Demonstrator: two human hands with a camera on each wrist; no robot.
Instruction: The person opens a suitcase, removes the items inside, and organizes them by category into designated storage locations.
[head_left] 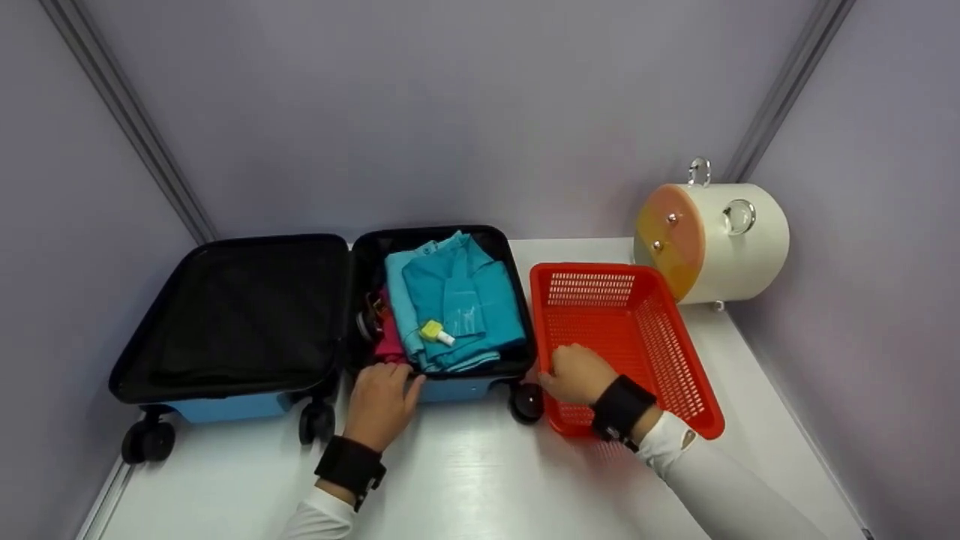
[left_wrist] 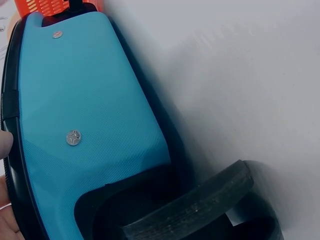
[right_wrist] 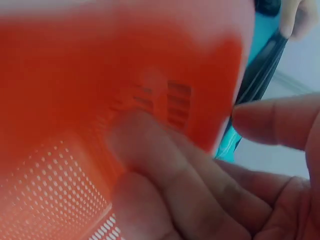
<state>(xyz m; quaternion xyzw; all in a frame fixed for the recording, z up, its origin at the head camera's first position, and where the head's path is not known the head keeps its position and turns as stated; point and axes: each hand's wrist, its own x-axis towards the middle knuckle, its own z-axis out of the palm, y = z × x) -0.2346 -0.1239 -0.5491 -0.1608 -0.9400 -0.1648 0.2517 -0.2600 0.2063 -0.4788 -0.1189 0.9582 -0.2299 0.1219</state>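
A blue suitcase lies spread wide, its black-lined left half [head_left: 255, 315] beside a right half [head_left: 450, 388] packed with folded teal clothes [head_left: 465, 300]. A small yellow item with a white cap [head_left: 437, 332] rests on the clothes. My left hand [head_left: 381, 401] holds the front black rim of the packed half; the left wrist view shows fingertips at the rim [left_wrist: 12, 150]. With my right hand [head_left: 581, 375] I grip the left side of a red plastic basket [head_left: 630, 273], fingers inside it and thumb outside, as the right wrist view shows.
A white drum-shaped box [head_left: 742, 259] with a pink and yellow front stands behind the basket at the back right. Black wheels [head_left: 526, 403] jut from the suitcase's front side. Grey walls [head_left: 480, 120] enclose the white table [head_left: 465, 480].
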